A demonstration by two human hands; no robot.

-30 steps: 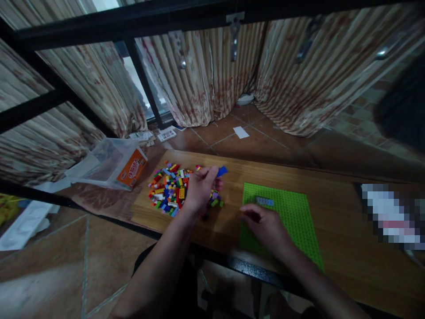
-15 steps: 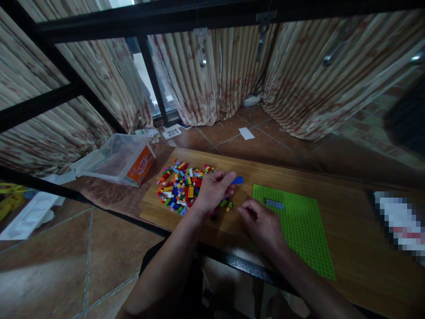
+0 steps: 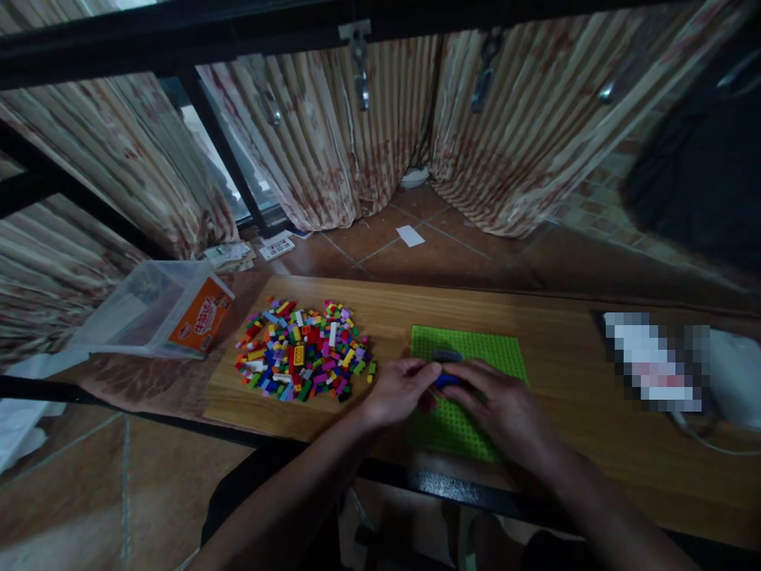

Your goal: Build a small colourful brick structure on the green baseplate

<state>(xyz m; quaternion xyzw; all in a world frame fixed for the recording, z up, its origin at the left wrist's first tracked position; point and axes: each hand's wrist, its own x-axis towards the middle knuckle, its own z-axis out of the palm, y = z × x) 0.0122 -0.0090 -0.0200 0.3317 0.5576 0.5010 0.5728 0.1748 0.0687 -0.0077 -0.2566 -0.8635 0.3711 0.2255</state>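
Note:
A green studded baseplate (image 3: 493, 355) lies on the wooden board, with a grey-blue brick (image 3: 447, 355) stuck near its far edge. My left hand (image 3: 399, 388) and my right hand (image 3: 499, 404) meet over the plate's left part. Between their fingertips sits a dark blue brick (image 3: 447, 381), pinched from both sides just above the plate. A pile of many small coloured bricks (image 3: 303, 349) lies to the left of my hands on the board.
A clear plastic tub with an orange label (image 3: 160, 309) lies tipped at the left. A blurred-out object (image 3: 651, 361) and a white thing (image 3: 734, 373) lie at the right. Black metal bars cross above; curtains and tiled floor lie beyond.
My left hand carried the blue brick from above the pile rightward to the baseplate. My right hand moved up to meet it and now also holds the brick.

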